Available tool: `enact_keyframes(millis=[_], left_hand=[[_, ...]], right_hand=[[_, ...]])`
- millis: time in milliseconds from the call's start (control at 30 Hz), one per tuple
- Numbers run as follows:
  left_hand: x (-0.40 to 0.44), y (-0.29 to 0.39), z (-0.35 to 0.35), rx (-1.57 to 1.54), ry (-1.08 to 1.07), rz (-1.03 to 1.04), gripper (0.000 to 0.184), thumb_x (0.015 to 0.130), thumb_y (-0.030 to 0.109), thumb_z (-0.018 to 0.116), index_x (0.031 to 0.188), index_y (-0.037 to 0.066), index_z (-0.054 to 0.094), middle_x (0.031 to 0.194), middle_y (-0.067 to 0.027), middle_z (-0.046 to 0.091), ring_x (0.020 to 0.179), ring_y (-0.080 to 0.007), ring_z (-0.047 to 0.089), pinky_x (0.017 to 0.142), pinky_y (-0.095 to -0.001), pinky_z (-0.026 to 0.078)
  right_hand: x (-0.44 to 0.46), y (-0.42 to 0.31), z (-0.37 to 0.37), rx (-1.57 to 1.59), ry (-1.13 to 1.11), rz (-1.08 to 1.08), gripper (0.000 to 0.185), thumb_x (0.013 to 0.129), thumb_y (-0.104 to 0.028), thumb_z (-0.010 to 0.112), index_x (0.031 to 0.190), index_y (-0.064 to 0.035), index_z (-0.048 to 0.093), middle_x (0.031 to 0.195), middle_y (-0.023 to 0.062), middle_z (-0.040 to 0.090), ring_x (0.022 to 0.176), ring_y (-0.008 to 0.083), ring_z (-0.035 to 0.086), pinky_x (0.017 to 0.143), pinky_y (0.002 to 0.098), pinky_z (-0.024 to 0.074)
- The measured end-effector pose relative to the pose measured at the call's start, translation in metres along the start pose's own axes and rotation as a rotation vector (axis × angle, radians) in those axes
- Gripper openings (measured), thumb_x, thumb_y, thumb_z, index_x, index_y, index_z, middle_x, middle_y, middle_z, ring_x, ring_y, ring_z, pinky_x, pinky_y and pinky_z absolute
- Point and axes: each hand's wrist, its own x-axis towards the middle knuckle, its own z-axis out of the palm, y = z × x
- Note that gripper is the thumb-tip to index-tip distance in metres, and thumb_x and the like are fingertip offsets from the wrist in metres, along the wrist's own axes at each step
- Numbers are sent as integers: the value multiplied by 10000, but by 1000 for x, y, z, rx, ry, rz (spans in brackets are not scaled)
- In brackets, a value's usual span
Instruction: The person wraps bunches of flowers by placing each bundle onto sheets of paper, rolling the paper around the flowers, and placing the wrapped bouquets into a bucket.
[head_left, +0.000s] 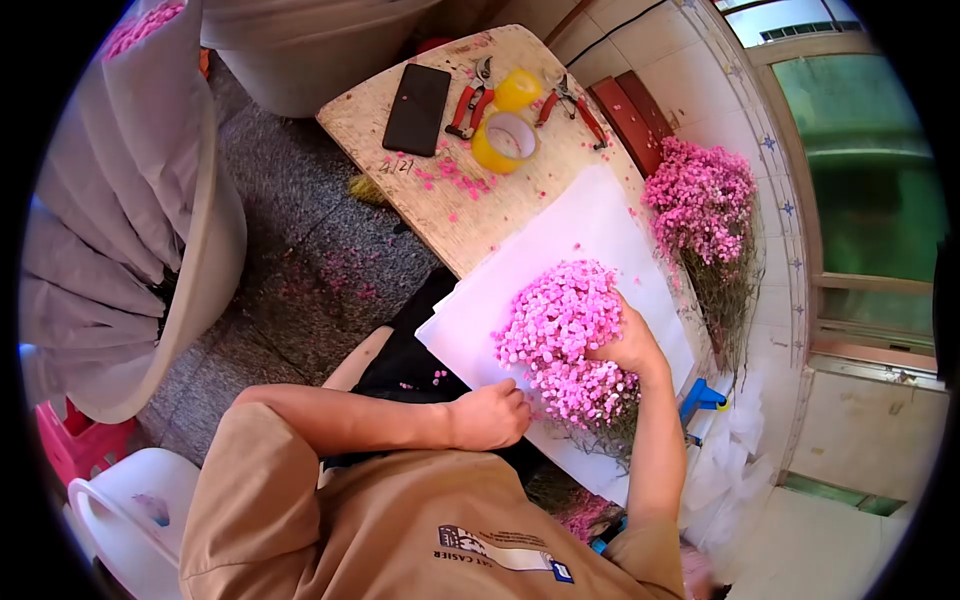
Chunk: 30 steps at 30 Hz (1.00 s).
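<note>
A bunch of pink baby's breath (562, 315) rests over white sheets of paper (470, 335) at the near end of a wooden board. My right hand (632, 345) is closed around the right side of the bunch, its fingers partly hidden by the blossoms. A lower cluster of pink baby's breath (588, 392), with thin green-brown stems, lies just below. My left hand (490, 415) is curled at the paper's near edge, left of the lower blossoms. Whether something is between its fingers is hidden.
On the wooden board (370, 112) lie a black phone (417, 110), two red-handled pruners (470, 104), tape rolls (505, 142) and loose petals. More pink baby's breath (705, 195) leans by the tiled wall. Large cloth-lined tubs (225, 240) and a white bucket (150, 510) stand left.
</note>
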Motion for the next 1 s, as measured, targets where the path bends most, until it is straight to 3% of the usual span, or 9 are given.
enact_keyframes(millis=[133,300,400,500,633,833,900,967,1000], left_hand=[[-7,-11,-5,-93,101,-55,178,828,214,610,853,53,683,786,-54,640,745,-231,636,697,-359,492],[-16,-18,7,-114,102,-86,163,820,204,613,828,51,667,782,-83,666,769,-267,664,697,-372,532],[-15,-16,9,-100,98,-101,159,817,198,613,829,49,667,789,-82,672,791,-268,679,726,-378,549],[-19,-19,3,-243,-67,-140,153,810,201,608,838,56,646,839,-96,661,817,-254,671,743,-377,553],[-23,-26,-12,-146,86,-153,150,833,205,603,836,69,665,868,-55,666,863,-237,673,793,-375,541],[-27,-61,-70,128,127,-20,187,837,230,603,909,97,713,994,-28,591,1010,-194,549,834,-333,414],[-15,-69,-84,139,31,13,273,849,240,588,997,60,731,1134,-58,623,1160,-219,550,948,-362,432],[13,-77,-95,324,216,192,361,866,256,573,1082,12,728,1330,-91,618,1347,-277,494,1150,-426,381],[25,-79,-96,272,143,215,314,858,234,587,1026,-10,688,1473,-164,557,1463,-329,430,1240,-478,299]], right_hand=[[-4,3,5,73,54,15,932,588,-76,942,1423,-16,533,1303,78,677,1192,193,630,1072,355,480],[0,-14,14,63,81,-23,896,577,-85,929,1389,-8,557,1273,93,686,1166,217,652,1044,356,496],[3,-37,32,-222,178,-190,908,533,-199,907,1354,-5,570,1207,209,676,1144,384,660,1012,434,512],[13,-46,50,-419,146,-171,899,539,-247,912,1346,-24,584,1225,231,656,1154,430,633,1023,475,502],[24,-35,40,-309,81,-227,928,531,-264,930,1355,-25,578,1241,240,641,1155,446,615,1024,486,497],[44,7,30,51,71,-93,1023,515,-119,954,1422,21,501,1253,143,653,1223,250,605,1105,377,450],[49,13,24,159,-4,-104,1022,559,-83,943,1460,7,469,1293,133,647,1228,233,600,1106,379,453],[50,14,21,207,6,-121,1023,594,-55,928,1492,2,441,1342,131,634,1240,224,594,1113,381,452],[50,14,23,262,5,-116,1019,607,-60,924,1498,2,434,1357,135,629,1251,225,589,1116,384,450]])
